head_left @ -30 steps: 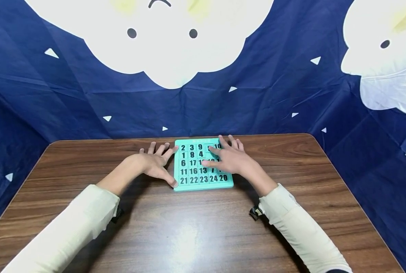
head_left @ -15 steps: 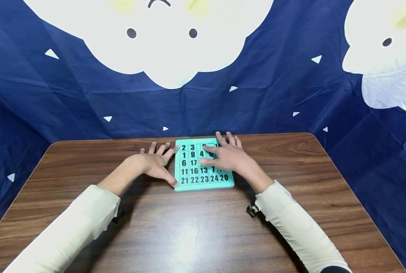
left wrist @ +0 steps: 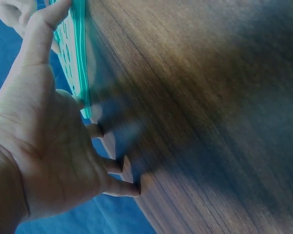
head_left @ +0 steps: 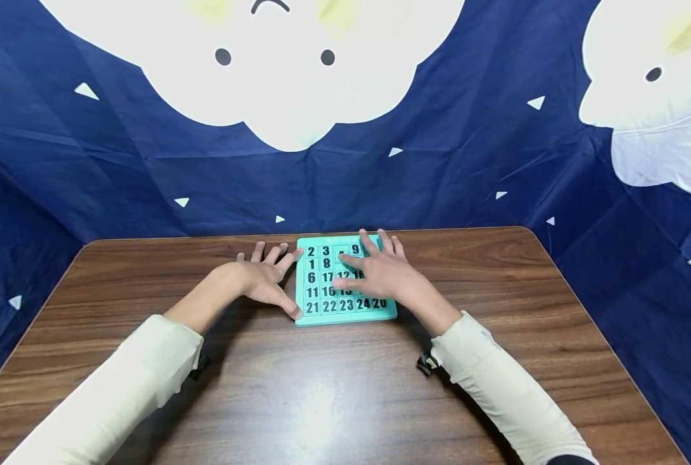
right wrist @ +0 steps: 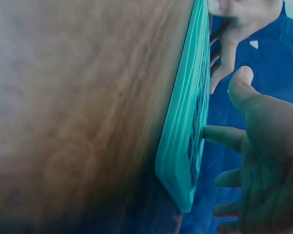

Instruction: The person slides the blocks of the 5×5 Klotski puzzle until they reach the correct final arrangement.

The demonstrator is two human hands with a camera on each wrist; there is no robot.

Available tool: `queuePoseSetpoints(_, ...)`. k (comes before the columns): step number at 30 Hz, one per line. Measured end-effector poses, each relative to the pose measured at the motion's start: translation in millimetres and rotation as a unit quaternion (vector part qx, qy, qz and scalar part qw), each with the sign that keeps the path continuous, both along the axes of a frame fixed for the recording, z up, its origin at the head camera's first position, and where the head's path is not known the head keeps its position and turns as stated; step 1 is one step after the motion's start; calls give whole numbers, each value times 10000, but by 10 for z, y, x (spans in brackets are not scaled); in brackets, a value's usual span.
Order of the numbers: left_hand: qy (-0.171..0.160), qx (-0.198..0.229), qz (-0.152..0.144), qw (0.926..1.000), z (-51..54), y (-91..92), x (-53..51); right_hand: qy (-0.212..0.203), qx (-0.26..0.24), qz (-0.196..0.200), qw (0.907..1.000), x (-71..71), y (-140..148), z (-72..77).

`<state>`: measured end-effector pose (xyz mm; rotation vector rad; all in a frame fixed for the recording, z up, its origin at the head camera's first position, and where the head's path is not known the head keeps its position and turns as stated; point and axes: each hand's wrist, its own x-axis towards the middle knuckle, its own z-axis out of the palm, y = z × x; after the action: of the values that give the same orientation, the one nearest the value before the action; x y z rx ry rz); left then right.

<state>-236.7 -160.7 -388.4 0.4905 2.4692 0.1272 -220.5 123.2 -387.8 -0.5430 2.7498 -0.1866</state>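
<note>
A turquoise number slide puzzle (head_left: 345, 320) lies flat on the table, its tiles bearing black numbers. My left hand (head_left: 263, 281) is spread at its left side, thumb at the lower left corner and index fingertip by the upper left edge. In the left wrist view the other fingers of that hand (left wrist: 49, 141) reach down to the wood. My right hand (head_left: 387, 274) hovers over the right half, hiding several tiles. Its straight index finger touches the 4 tile (head_left: 341, 253) in the top row; the thumb is held above the tiles in the right wrist view.
The brown wooden table (head_left: 252, 400) extends toward me and to both sides. Its far edge runs just behind the puzzle, against a blue cloth (head_left: 148, 174) with white cloud shapes.
My right hand has shifted left across the puzzle. The 5 tile has slid down, the 9 tile right, and the 4 tile up into the top row. My left hand stays in place.
</note>
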Motion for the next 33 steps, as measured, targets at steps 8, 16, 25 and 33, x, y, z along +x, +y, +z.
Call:
queuePoseSetpoints(8, -40, -42, 26, 10000, -7, -16, 3, 18, 60, -49, 10000, -101, -118, -22)
queuePoseSetpoints(16, -30, -81, 5, 10000, -19, -14, -5, -3, -73, 279, 9996, 17, -201, -19)
queuePoseSetpoints(25, -12, -44, 21, 10000, -19, -4, 3, 172, -148, 45, 9997, 7, -14, 18)
queuePoseSetpoints(33, -33, -44, 13, 10000, -12, 12, 12, 114, -267, -81, 9995, 94, 230, 42)
